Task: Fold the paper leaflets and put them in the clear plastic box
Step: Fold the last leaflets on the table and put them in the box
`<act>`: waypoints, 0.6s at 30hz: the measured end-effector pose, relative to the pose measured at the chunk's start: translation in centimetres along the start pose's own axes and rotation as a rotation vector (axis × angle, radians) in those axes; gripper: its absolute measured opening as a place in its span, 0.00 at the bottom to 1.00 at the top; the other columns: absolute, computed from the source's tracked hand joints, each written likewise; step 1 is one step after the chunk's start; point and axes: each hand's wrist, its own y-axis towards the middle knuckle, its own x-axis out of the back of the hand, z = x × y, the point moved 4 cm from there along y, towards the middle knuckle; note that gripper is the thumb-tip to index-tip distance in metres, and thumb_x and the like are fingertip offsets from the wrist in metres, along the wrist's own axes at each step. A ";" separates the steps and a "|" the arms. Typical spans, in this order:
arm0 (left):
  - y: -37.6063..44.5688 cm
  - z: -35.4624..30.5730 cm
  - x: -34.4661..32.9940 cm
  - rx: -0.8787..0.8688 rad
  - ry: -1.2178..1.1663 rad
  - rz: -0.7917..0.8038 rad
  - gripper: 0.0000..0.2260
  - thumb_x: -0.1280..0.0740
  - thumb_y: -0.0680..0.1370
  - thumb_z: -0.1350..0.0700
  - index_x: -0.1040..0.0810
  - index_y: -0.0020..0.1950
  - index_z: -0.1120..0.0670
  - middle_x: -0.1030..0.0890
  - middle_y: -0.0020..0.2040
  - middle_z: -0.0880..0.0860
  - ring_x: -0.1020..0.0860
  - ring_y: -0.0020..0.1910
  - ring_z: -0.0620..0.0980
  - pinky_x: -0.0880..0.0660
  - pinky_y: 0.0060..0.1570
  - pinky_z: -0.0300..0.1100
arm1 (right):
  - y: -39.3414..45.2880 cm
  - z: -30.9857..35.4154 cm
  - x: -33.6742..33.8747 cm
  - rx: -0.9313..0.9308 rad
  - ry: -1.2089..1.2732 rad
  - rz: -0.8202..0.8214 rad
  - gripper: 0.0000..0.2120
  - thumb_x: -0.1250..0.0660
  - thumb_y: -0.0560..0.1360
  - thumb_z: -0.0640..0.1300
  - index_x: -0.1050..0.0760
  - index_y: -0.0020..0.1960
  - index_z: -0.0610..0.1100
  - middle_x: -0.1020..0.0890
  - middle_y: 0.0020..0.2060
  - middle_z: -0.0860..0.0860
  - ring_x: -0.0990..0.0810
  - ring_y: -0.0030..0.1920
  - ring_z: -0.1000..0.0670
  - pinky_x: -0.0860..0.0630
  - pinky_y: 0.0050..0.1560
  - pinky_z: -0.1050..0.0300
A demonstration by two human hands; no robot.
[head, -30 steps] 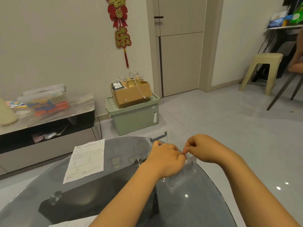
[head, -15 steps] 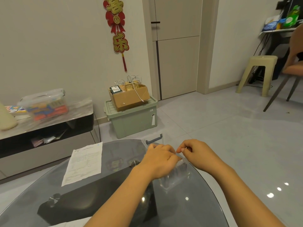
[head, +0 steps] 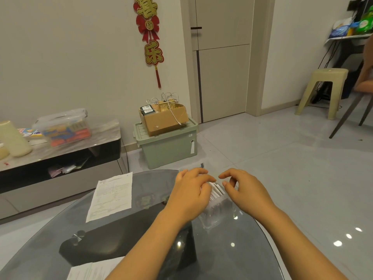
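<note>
Clear plastic box point(head: 217, 216): on the glass table point(head: 232, 257), near its far right edge, with folded white leaflets point(head: 217, 190) standing inside. Left hand point(head: 191, 197): over the box's left side, fingers loosely curled; grip cannot be told. Right hand point(head: 245, 190): just right of the leaflets, fingers relaxed, holding nothing. Flat printed leaflet point(head: 112, 196): far left edge. Another sheet point(head: 94, 269): near edge.

Bench point(head: 232, 259): smoked grey glass over a black base. Leaflet point(head: 112, 196): white, fine dark print. Box point(head: 219, 216): clear, holding white folded leaflets point(head: 217, 190). Storage bin point(head: 167, 147): sage green, brown carton point(head: 164, 119) on top. Wall ornament point(head: 150, 35): red and gold. Stool point(head: 323, 88): pale beige. Floor point(head: 282, 158): light grey tiles. Low cabinet point(head: 60, 158): grey, black recess.
</note>
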 end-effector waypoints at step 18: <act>-9.0 14.8 3.6 0.499 0.125 -0.100 0.17 0.43 0.80 0.54 0.31 0.69 0.53 0.30 0.67 0.51 0.31 0.64 0.51 0.36 0.65 0.45 | -4.6 9.4 -9.0 0.290 -0.055 0.139 0.13 0.43 0.79 0.46 0.30 0.64 0.52 0.27 0.52 0.57 0.24 0.50 0.54 0.28 0.50 0.60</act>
